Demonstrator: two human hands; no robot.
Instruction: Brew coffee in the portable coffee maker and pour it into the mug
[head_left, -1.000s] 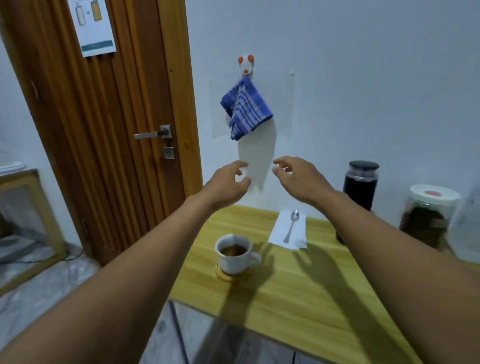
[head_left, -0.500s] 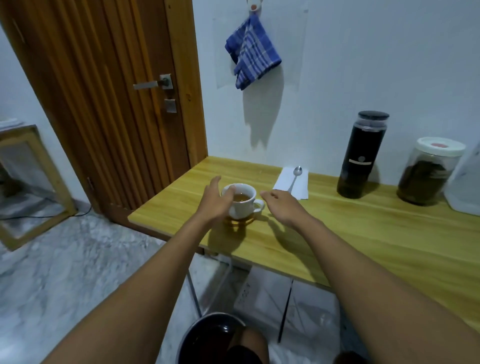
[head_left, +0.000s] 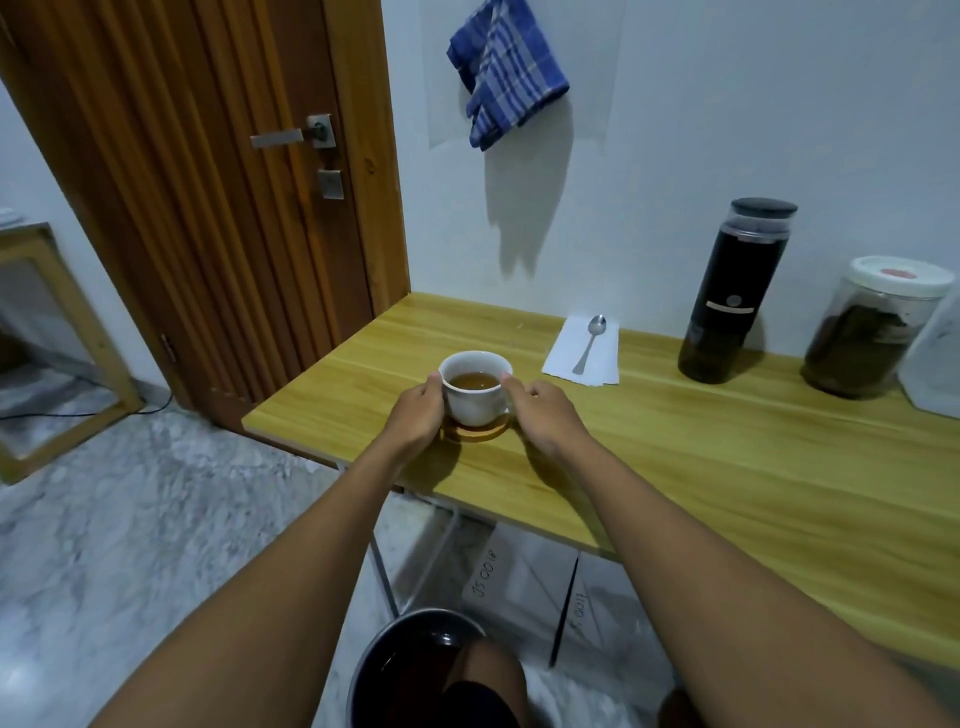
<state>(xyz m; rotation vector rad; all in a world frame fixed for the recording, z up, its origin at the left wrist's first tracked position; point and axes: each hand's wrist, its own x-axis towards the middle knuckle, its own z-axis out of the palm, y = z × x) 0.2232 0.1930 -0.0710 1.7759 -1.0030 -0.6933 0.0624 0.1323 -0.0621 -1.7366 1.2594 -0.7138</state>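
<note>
A white mug with brown coffee in it stands on a round wooden coaster near the left end of the wooden table. My left hand grips the mug's left side. My right hand holds its right side, covering the handle. The black portable coffee maker stands upright with its lid on at the back of the table, well to the right of both hands.
A spoon lies on a white napkin behind the mug. A lidded jar of dark grounds stands at the far right. A blue checked cloth hangs on the wall. A wooden door is left; a dark bucket sits below.
Both hands came down from near the hanging cloth to the mug and closed round its two sides. The view tilted downward.
</note>
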